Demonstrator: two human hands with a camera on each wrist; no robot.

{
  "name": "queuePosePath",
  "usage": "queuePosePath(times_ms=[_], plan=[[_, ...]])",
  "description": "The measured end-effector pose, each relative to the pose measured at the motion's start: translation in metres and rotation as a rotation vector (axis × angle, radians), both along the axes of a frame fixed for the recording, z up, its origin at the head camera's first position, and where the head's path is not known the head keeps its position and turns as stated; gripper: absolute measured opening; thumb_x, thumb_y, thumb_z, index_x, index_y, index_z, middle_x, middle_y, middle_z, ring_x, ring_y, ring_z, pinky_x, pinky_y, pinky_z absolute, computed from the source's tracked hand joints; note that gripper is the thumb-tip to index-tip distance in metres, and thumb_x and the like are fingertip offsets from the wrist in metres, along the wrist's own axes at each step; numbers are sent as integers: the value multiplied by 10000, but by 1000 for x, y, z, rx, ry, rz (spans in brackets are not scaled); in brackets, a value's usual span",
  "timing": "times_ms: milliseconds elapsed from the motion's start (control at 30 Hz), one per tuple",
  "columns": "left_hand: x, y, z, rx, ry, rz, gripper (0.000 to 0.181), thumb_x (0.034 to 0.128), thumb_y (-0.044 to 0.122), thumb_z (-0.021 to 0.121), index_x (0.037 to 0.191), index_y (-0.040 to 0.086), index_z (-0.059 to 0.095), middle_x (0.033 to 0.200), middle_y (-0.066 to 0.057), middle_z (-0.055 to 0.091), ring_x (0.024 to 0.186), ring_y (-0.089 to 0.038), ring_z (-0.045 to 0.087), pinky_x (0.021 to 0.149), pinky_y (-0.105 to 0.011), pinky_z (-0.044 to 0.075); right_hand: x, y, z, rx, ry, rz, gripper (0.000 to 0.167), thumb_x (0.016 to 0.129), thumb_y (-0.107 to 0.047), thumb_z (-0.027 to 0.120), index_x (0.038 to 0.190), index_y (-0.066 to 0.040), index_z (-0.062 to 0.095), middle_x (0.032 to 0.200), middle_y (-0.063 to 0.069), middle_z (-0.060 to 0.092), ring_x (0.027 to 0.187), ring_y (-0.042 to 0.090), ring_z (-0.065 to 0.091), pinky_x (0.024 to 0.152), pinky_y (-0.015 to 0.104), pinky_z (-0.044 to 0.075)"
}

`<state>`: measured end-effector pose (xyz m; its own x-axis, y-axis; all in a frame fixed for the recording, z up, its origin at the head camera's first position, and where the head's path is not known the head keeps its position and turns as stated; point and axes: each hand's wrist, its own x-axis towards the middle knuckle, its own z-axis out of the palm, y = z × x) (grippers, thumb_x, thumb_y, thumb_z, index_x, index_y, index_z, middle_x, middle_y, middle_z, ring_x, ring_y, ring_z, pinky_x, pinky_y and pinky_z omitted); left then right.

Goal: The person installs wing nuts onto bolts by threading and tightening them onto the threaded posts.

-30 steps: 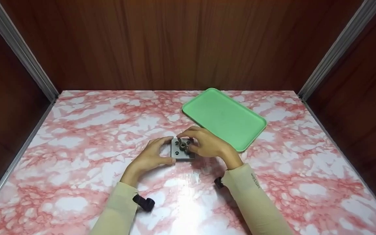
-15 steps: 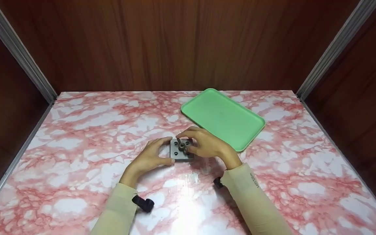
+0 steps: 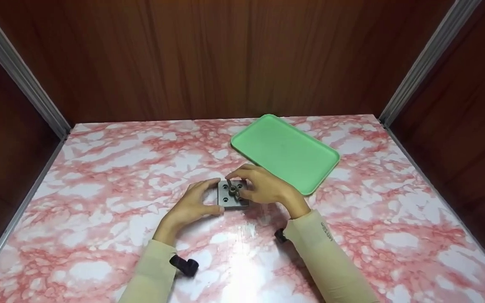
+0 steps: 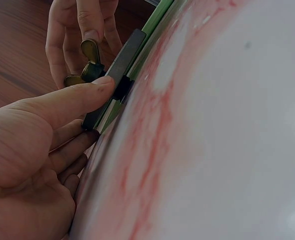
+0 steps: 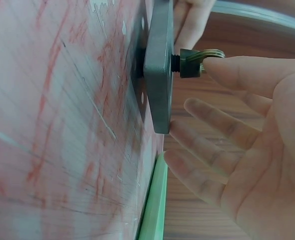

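Near the middle of the table, a square grey metal plate (image 3: 231, 203) with holes lies in the head view. A threaded bolt (image 5: 175, 63) rises from its centre, and on it sits a brass-coloured wing nut (image 3: 233, 190). My left hand (image 3: 190, 206) grips the plate's left side, thumb at the near corner and fingers at the far one. From the right, my right hand (image 3: 263, 185) pinches the wing nut between thumb and forefinger; its other fingers spread beyond the plate in the right wrist view. A black piece shows under the plate (image 4: 125, 60) in the left wrist view.
A green tray (image 3: 286, 153) lies slantwise behind the right hand, close to it. The table (image 3: 99, 189) has a red and white marbled top. Dark wooden panels (image 3: 209, 59) enclose it at the back and both sides.
The head view has shifted slightly. Both hands keep their places on the plate and wing nut; the wing nut's wings stand at a slightly different angle.
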<state>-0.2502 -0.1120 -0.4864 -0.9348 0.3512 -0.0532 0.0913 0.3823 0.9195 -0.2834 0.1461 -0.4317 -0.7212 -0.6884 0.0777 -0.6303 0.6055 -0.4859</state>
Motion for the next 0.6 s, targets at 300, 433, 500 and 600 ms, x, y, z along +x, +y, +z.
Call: queuePosePath(times_ms=[300,433,500,600], plan=[[3,-2,0,11,-16,11,922,793,169,926,1603,192,486,1614,-100,440,1519,-318,335,1289,-540,213,0,-2,0,-6,-8,5,478,973,-144,695,1448,-168,647,1458,70,619,1371,254,552,1141,483,475],[2,-1,1,-13,1,9,904,804,186,924,1598,190,492,1603,-75,458,1523,-300,328,1288,-523,215,-1,-2,0,-17,4,19,470,973,-144,701,1440,-145,646,1447,71,628,1352,254,565,1113,471,493],[2,0,1,-29,9,9,895,806,196,924,1594,197,499,1600,-67,464,1524,-294,328,1285,-519,218,-1,-1,0,-19,6,22,469,975,-149,705,1439,-136,644,1447,71,628,1341,253,571,1096,465,502],[1,1,1,-35,14,9,897,795,185,923,1590,199,506,1598,-79,465,1516,-303,340,1283,-529,223,-1,1,0,-19,4,15,472,974,-165,713,1440,-136,644,1453,71,623,1335,259,572,1091,465,503]])
